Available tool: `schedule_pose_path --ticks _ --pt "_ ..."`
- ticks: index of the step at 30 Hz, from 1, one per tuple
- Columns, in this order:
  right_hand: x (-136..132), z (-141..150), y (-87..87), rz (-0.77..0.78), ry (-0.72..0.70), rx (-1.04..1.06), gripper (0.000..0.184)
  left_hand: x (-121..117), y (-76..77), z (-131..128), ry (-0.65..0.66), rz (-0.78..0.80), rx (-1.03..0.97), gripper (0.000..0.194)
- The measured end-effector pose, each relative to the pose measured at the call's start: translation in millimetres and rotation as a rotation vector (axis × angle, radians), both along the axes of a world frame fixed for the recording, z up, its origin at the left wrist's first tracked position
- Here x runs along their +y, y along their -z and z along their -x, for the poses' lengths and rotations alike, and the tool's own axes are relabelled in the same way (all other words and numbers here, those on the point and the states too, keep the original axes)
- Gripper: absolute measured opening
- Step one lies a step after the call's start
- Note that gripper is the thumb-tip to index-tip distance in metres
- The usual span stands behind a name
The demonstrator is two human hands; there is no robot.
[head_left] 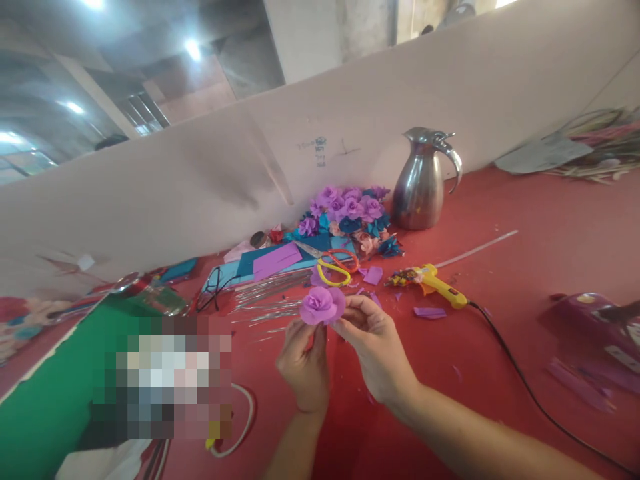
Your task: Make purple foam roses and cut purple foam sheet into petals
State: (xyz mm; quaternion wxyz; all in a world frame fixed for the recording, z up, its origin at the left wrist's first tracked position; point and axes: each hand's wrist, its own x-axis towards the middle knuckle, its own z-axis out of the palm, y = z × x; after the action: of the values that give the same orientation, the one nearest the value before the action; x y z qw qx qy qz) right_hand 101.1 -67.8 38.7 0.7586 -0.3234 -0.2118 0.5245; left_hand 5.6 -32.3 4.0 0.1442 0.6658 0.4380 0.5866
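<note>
A purple paper flower (319,303) is held up above the red table, its layered petals facing up and toward me. My left hand (303,363) is closed on its underside, thumb and fingers pinching the base. From the right, my right hand (375,340) pinches the edge of an outer petal; the fingertips are partly hidden. Just beyond lie scissors (334,267) with yellow and orange handles. A yellow glue gun (443,287) rests to the right, its tip end toward the flower. Thin metallic wires (265,300) and purple paper scraps (373,275) lie around.
Finished paper flowers (350,208) are heaped against the pale partition (200,180), beside a steel jug (423,187). Purple sheets (277,261) and dark glasses (216,290) lie left of the scissors. A black cord (520,373) crosses the right side; a green box (55,373) stands left.
</note>
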Motion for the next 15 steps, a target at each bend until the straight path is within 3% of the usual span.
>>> schedule_pose_path --ticks 15 --pt "-1.2 -5.2 5.0 -0.061 -0.062 -0.238 0.023 -3.0 -3.8 5.3 0.010 -0.134 0.090 0.010"
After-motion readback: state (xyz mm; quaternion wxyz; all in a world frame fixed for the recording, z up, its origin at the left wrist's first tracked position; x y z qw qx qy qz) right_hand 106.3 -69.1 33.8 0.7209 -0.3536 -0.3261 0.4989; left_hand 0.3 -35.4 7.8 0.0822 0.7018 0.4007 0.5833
